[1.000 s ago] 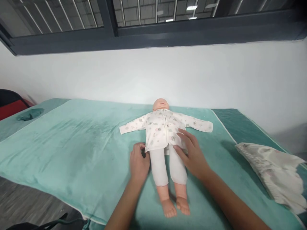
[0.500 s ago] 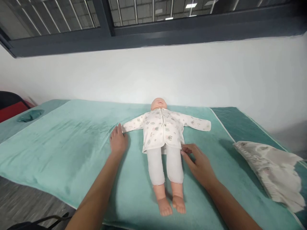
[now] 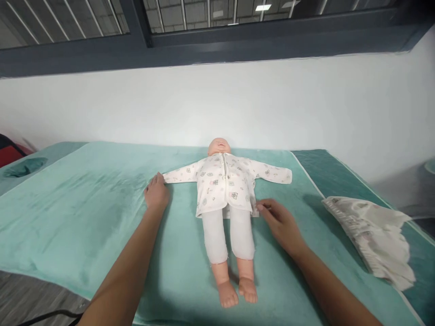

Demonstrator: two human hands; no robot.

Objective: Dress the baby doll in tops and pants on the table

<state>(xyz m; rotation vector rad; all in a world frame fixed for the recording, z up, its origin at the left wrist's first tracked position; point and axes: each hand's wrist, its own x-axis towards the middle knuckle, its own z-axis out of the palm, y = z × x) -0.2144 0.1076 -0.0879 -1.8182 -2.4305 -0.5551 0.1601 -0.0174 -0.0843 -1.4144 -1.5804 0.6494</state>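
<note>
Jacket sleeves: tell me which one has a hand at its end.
The sleeve on the picture's left: the left hand is at its end; the sleeve on the right has none.

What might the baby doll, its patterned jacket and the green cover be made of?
Peach baby doll: probably vinyl where bare, satin-smooth, with moulded toes. White printed fabric jacket: soft, matte, perhaps cotton; it drapes loosely. Pale green plush cover: perhaps velvet, softly sheened, with lighter brushed patches.

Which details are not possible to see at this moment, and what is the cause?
All in the head view:
Arms of the doll: hidden inside the printed shirt.
Tip of one sleeve: covered by the left hand.
Red-and-black object: cut off by left edge.
Black cord: cut off by bottom edge.
</note>
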